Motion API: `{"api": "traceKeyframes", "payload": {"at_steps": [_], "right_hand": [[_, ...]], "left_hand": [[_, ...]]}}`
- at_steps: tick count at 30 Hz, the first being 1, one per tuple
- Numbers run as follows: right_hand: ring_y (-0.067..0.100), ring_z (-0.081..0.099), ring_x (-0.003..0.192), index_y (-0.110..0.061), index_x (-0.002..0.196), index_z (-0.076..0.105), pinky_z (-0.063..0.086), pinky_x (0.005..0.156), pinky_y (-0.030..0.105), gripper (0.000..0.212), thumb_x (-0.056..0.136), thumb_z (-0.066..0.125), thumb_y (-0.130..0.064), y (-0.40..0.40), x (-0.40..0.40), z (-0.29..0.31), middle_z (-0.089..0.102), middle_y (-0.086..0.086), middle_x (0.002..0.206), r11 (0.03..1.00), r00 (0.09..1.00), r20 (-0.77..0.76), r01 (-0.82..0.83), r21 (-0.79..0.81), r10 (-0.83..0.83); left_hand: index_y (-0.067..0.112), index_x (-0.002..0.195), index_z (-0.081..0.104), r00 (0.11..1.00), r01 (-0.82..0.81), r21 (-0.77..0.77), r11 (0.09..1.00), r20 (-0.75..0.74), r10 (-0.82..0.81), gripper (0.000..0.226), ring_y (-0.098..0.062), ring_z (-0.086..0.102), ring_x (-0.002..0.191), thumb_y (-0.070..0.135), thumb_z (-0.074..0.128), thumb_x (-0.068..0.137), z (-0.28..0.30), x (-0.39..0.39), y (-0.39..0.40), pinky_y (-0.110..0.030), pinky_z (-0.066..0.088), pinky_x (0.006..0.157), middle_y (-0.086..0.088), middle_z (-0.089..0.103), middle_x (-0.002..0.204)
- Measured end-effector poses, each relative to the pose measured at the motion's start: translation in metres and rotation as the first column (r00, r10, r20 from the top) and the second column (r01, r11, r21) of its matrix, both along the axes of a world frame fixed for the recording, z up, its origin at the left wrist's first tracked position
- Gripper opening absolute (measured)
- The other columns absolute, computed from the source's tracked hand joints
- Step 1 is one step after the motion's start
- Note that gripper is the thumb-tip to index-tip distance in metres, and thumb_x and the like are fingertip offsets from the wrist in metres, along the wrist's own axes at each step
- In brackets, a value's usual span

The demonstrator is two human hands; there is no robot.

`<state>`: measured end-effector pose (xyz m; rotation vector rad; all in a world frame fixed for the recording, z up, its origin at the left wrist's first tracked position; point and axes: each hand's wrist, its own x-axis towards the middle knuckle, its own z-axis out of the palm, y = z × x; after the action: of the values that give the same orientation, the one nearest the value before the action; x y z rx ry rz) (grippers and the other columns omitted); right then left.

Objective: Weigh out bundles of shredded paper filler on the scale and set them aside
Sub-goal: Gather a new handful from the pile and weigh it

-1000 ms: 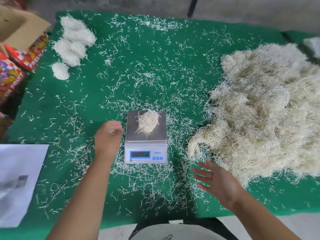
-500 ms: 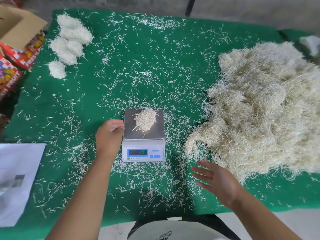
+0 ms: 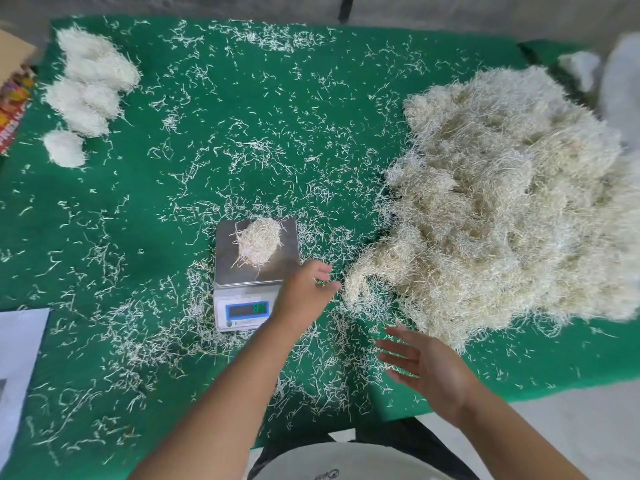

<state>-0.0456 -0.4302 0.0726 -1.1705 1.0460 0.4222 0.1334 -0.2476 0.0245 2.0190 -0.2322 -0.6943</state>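
Observation:
A small digital scale (image 3: 225, 271) stands mid-table with a small bundle of shredded paper (image 3: 259, 241) on its steel pan. A big heap of shredded paper (image 3: 502, 202) fills the right side. Several weighed bundles (image 3: 86, 95) lie at the far left corner. My left hand (image 3: 306, 289) reaches across the scale's right front corner toward the heap's near tip, fingers loosely extended, holding nothing. My right hand (image 3: 422, 365) hovers palm-up with spread fingers just in front of the heap, empty.
Loose paper shreds litter the green table cover (image 3: 207, 133). A white sheet (image 3: 17, 358) lies at the left front edge. A colourful printed cardboard box (image 3: 14, 95) sits beyond the left edge. The table's front edge runs close to my body.
My left hand has moved from the left side of the scale across its front to the right, toward the heap. My right hand has stayed about where it was.

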Motion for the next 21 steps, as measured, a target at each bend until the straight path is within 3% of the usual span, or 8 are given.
{"api": "traceKeyframes", "payload": {"at_steps": [2, 4, 7, 9, 12, 14, 17, 21], "right_hand": [[0.023, 0.074, 0.115, -0.020, 0.136, 0.064, 0.055, 0.104, 0.045, 0.032, 0.110, 0.051, -0.035, -0.006, -0.006, 0.001, 0.078, 0.002, 0.121, 1.000, 1.000, -0.006, 0.023, -0.007, -0.023], [0.024, 0.073, 0.116, -0.019, 0.136, 0.064, 0.053, 0.108, 0.047, 0.033, 0.110, 0.051, -0.034, -0.013, -0.012, 0.002, 0.079, 0.003, 0.120, 0.999, 0.999, -0.018, 0.050, -0.012, -0.050], [0.022, 0.074, 0.113, -0.020, 0.135, 0.064, 0.054, 0.106, 0.046, 0.033, 0.110, 0.049, -0.036, -0.026, -0.024, 0.001, 0.079, 0.001, 0.120, 0.999, 0.998, -0.029, 0.053, -0.011, -0.053], [0.019, 0.075, 0.112, -0.022, 0.136, 0.064, 0.055, 0.101, 0.043, 0.033, 0.111, 0.048, -0.036, -0.035, -0.032, 0.000, 0.078, 0.000, 0.122, 0.999, 0.998, -0.035, 0.047, 0.002, -0.047], [0.018, 0.075, 0.112, -0.024, 0.136, 0.064, 0.055, 0.095, 0.039, 0.032, 0.111, 0.047, -0.036, -0.046, -0.037, -0.002, 0.078, -0.001, 0.122, 1.000, 0.999, -0.041, 0.015, 0.012, -0.014], [0.020, 0.075, 0.111, -0.023, 0.135, 0.065, 0.056, 0.090, 0.037, 0.032, 0.111, 0.046, -0.034, -0.053, -0.036, -0.001, 0.078, 0.001, 0.121, 1.000, 0.999, -0.048, 0.003, 0.024, -0.002], [0.022, 0.076, 0.110, -0.021, 0.135, 0.065, 0.058, 0.086, 0.036, 0.033, 0.111, 0.049, -0.035, -0.062, -0.025, 0.000, 0.079, 0.001, 0.120, 0.999, 0.999, -0.047, -0.017, 0.046, 0.020], [0.023, 0.075, 0.111, -0.020, 0.136, 0.061, 0.063, 0.086, 0.038, 0.051, 0.100, 0.063, -0.056, -0.061, -0.001, -0.003, 0.078, 0.004, 0.122, 0.993, 0.995, -0.080, -0.049, 0.104, 0.057]], "left_hand": [[0.026, 0.141, 0.053, 0.992, 0.118, 0.072, 0.990, -0.045, -0.115, 0.055, -0.012, 0.063, 0.111, 0.042, 0.074, 0.092, -0.017, -0.014, -0.033, -0.033, 0.052, 0.089, 0.004, 0.060, 0.139], [0.022, 0.155, 0.037, 0.985, 0.164, 0.148, 0.975, -0.077, -0.154, 0.077, -0.025, 0.054, 0.133, 0.042, 0.075, 0.091, -0.033, -0.024, -0.059, -0.042, 0.047, 0.109, -0.006, 0.047, 0.154], [0.021, 0.163, 0.017, 0.993, 0.087, 0.181, 0.980, -0.092, -0.071, 0.102, -0.033, 0.030, 0.151, 0.035, 0.082, 0.087, -0.052, -0.026, -0.089, -0.047, 0.029, 0.123, -0.013, 0.028, 0.165], [0.020, 0.164, 0.016, 0.996, 0.003, 0.209, 0.978, -0.092, 0.016, 0.104, -0.035, 0.029, 0.151, 0.028, 0.083, 0.085, -0.061, -0.020, -0.103, -0.047, 0.027, 0.123, -0.015, 0.024, 0.165], [0.008, 0.151, 0.041, 0.998, -0.034, 0.326, 0.945, -0.046, 0.052, 0.075, -0.033, 0.054, 0.132, 0.014, 0.080, 0.088, -0.067, -0.011, -0.114, -0.046, 0.047, 0.112, -0.018, 0.051, 0.145], [0.007, 0.132, 0.055, 0.998, -0.012, 0.350, 0.937, -0.055, 0.033, 0.046, -0.024, 0.068, 0.100, 0.002, 0.071, 0.089, -0.065, -0.012, -0.116, -0.038, 0.062, 0.083, -0.013, 0.065, 0.123], [0.009, 0.136, 0.059, 0.994, 0.005, 0.238, 0.971, -0.105, 0.021, 0.044, -0.012, 0.063, 0.073, 0.002, 0.061, 0.092, -0.053, -0.023, -0.114, -0.020, 0.047, 0.050, -0.008, 0.067, 0.120], [0.020, 0.150, 0.051, 0.980, -0.011, 0.026, 1.000, -0.197, 0.016, 0.046, 0.005, 0.043, 0.040, 0.017, 0.049, 0.104, -0.028, -0.053, -0.101, -0.015, 0.035, 0.038, -0.004, 0.065, 0.133]]}}
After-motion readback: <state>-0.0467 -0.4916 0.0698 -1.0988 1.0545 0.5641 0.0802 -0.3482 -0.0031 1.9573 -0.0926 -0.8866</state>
